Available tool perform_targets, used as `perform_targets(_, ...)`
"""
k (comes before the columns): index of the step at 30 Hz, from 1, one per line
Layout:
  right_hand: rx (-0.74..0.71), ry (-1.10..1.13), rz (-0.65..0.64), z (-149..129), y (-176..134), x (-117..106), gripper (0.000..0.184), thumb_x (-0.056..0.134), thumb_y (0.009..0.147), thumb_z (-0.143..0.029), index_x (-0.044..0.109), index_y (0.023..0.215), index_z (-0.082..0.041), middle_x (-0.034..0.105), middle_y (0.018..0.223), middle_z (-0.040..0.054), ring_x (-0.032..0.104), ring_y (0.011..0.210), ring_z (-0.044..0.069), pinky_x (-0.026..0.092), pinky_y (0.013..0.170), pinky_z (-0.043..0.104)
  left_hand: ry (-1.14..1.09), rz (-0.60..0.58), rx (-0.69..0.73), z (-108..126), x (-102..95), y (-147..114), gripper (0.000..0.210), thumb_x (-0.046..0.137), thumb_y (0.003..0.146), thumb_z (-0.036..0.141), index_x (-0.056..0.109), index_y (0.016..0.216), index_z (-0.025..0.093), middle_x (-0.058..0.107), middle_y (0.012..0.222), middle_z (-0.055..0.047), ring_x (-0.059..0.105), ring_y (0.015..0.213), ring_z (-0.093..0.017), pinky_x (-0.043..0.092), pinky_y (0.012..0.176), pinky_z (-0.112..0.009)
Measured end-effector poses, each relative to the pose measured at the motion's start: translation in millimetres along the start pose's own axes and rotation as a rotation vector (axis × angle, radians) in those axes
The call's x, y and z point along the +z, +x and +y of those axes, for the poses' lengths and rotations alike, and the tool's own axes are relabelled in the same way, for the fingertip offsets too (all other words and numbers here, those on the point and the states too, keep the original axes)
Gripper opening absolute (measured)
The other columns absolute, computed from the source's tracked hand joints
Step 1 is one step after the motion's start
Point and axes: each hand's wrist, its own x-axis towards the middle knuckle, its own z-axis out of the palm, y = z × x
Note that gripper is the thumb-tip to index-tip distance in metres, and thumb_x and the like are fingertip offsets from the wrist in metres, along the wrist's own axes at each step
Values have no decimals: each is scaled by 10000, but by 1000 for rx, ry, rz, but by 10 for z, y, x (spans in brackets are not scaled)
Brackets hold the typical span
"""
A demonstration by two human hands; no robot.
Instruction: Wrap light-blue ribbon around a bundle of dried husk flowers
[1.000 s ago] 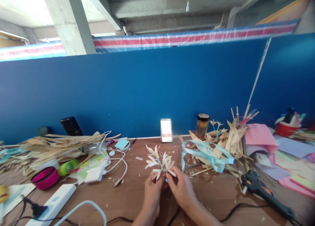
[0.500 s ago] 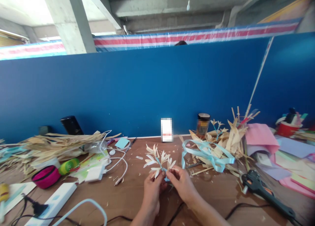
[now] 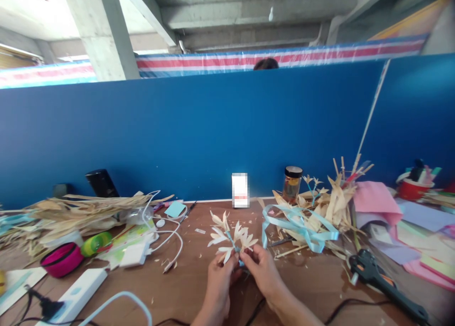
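Observation:
A spray of pale dried-husk flowers point(image 3: 227, 238) on a light blue wrapped stem stands upright between my two hands, above the brown table. My left hand point(image 3: 219, 278) is closed with thumb and fingers pinching the base of the stem. From the other side, my right hand point(image 3: 261, 271) also pinches the blue stem low down, its fingertips close to the left ones. Part of the stem's lower end is hidden behind the fingers. A loose light blue ribbon point(image 3: 316, 238) lies in loops to the right of the hands, over dried husks point(image 3: 339, 198).
At right lie a black glue gun point(image 3: 384, 281), coloured papers point(image 3: 378, 200) and a red tub point(image 3: 414, 188). A lidded jar point(image 3: 292, 184) stands by the blue partition point(image 3: 220, 131). At left are a husk pile point(image 3: 88, 207), a pink band point(image 3: 60, 260), cables and a white power strip point(image 3: 83, 288).
The view has shifted slightly, and the flower spray has tilted a little. Both hands keep their pinch on the stem. More of a person's head shows above the partition.

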Motion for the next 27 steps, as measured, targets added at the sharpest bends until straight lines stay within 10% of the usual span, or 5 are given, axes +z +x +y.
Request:
perform_targets(15, 2, 34, -66, 32, 49, -41, 167, 587, 713, -309, 555, 707, -145, 577, 630, -10, 525, 603, 132, 412, 594, 233, -23, -51, 36, -55, -30, 46, 251, 741, 561, 274, 648, 734, 118, 614, 660, -22, 565, 614, -114, 464, 581, -215)
perform_targets(18, 4, -13, 89, -17, 92, -128, 241, 567, 724, -334, 526, 876, -151, 597, 707, 9, 553, 631, 148, 441, 617, 264, -39, -48, 47, -80, -45, 76, 237, 739, 564, 276, 639, 709, 118, 577, 610, 6, 525, 561, -87, 451, 563, -204)
perform_targets(22, -263, -324, 333, -246, 105, -237, 267, 530, 752, -294, 507, 988, -172, 566, 888, 62, 546, 772, 179, 450, 670, 299, -22, -53, 71, -113, -48, 102, 221, 734, 564, 283, 623, 670, 124, 536, 572, 27, 481, 528, -76, 420, 540, -198)
perform_targets(27, -629, -730, 97, -575, 47, -119, 150, 535, 733, -129, 602, 830, -222, 500, 1033, 58, 485, 965, 202, 403, 831, 341, 57, -154, 184, -149, -40, 107, 240, 698, 596, 336, 599, 603, 118, 490, 511, 35, 402, 475, -72, 328, 476, -193)
